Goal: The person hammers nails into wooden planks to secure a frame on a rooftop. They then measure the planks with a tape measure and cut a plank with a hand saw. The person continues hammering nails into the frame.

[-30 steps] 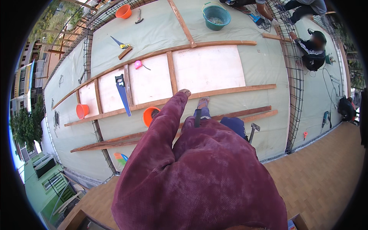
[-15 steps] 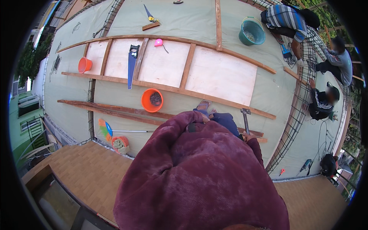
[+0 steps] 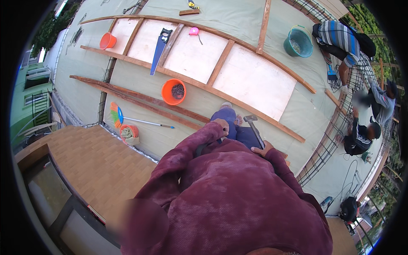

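My right hand (image 3: pixel 262 149) is closed around the handle of a hammer (image 3: pixel 255 129), held over my right thigh with the metal head pointing away from me. My left hand (image 3: pixel 222 126) rests by my left thigh, its fingers curled; what they hold, if anything, is hidden. Ahead of my feet lies a wooden frame (image 3: pixel 199 80) of long boards and cross pieces around white panels. A blue handsaw (image 3: pixel 159 52) lies across it, and a pink tape measure (image 3: pixel 194 31) sits on a panel. Beside the frame stands an orange bucket (image 3: pixel 173 92) holding dark metal pieces, probably nails.
Long boards (image 3: pixel 140 98) lie left of my feet, beside a broom (image 3: pixel 146 123) and an orange container (image 3: pixel 128 135) with cloth. A smaller orange bucket (image 3: pixel 108 41) and a green bucket (image 3: pixel 298 41) stand farther off. Co-workers (image 3: pixel 361 136) crouch along the rebar cage (image 3: pixel 325 129) at right.
My left hand has come into clearer view by my thigh. The hammer has tilted leftward in my right hand. My view has shifted, with the frame higher and more slanted.
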{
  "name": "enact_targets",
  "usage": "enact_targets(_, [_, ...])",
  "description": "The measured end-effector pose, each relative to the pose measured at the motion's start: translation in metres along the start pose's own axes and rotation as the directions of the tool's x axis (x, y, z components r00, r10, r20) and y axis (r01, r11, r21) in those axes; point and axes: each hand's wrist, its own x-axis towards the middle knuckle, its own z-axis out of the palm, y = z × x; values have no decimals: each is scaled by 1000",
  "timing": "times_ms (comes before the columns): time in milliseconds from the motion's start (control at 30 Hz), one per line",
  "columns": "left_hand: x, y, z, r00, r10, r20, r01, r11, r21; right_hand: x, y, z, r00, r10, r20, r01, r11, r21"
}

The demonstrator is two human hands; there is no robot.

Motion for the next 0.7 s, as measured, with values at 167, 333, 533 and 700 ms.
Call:
enact_targets(167, [-37, 19, -10, 987, -146, -68, 128, 968, -215, 25, 45, 27, 951, -292, 104, 300, 951, -79])
enact_targets(333, [-107, -9, -34, 995, 38, 96, -1, 931, -364, -49, -7, 33, 956, -254, 143, 215, 946, 242])
enact_targets(533, [-37, -151, 3, 859, 51, 509, 363, 639, -678, -29, -37, 98, 981, 186, 52, -153, 582, 798])
enact_targets(700, [116, -306, 9, 951, -308, 35, 258, 723, -640, 133, 44, 72, 879, 338, -336, 58, 623, 780])
